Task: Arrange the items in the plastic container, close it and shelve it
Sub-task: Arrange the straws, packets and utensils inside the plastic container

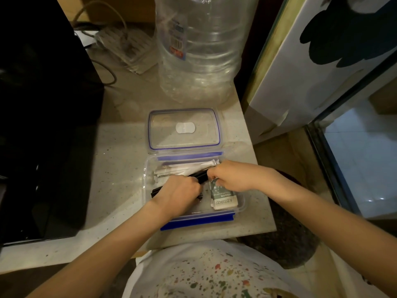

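Sitting on the pale speckled counter [120, 160], near its right edge, is one clear plastic container [241, 204], rectangular, with blue clip flaps on its near and far long sides; its long axis runs left to right across the view. One lid [184, 130], clear with a blue seal line and a white oval patch at centre, lies flat on the counter just behind the container, touching or nearly touching its far flap, long axis also left to right. Inside the container: a bundle of black sticks [200, 176], count not readable, lying diagonally from near-left to far-right; several white paper-wrapped sticks [187, 167] along the far wall, exact count unclear, long axis left to right; one green-and-white packet [223, 195] at the right end, long axis pointing away from the person, printed text upside down to the camera. Left hand [179, 193] is inside the container with fingers curled round the lower part of the black sticks. Right hand [231, 175] has fingers curled at the upper end of the same bundle, gripping it. One large clear water bottle [199, 50] stands upright behind the lid. One black appliance [43, 125] fills the left side.
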The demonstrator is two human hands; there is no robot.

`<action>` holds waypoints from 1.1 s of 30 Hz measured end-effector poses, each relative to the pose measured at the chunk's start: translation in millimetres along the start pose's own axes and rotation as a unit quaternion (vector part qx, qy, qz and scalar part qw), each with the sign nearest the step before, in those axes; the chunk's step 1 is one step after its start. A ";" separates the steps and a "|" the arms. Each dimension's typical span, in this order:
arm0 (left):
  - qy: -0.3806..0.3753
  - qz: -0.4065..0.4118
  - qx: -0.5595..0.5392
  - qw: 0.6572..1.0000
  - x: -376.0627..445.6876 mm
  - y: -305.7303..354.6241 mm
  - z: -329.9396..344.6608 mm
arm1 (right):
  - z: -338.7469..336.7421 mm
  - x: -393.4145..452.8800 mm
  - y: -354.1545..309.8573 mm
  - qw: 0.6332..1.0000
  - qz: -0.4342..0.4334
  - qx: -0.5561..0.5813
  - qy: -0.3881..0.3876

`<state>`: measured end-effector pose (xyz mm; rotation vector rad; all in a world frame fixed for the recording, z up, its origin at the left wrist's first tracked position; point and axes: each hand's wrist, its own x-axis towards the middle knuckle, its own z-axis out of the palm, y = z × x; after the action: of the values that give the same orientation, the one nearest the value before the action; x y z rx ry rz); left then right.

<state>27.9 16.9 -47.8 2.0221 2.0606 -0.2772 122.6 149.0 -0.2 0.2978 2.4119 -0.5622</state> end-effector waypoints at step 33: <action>0.007 -0.020 -0.095 0.995 -6.6 -7.5 0.1 | 25.0 -5.0 -6.3 0.987 -0.125 -0.099 0.014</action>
<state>20.5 10.3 -46.1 1.8777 2.0519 -0.0710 137.7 131.5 -12.6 -0.0839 2.5256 -0.4227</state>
